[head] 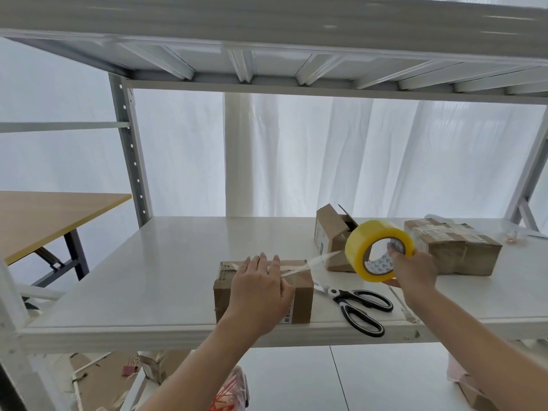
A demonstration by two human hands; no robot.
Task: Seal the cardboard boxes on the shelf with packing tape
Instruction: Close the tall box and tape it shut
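Head view: your left hand (261, 287) lies flat, fingers straight, pinning the small cardboard box (301, 295) under them. Your right hand (415, 271) grips the packing tape roll (360, 247) through its core. The tape strip (314, 261) between looks flimsy and sticky, so keep it taut. The box is likely light, so press its top.

Backlit white curtains (296, 158) hang behind; a wooden table (44, 215) stands at left.

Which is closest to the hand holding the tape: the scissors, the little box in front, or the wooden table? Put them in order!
From the right hand gripping the tape roll, head view:
1. Scissors, just below-left on the shelf.
2. Little box, further left, under the left hand.
3. Wooden table, far left, beyond the shelf.
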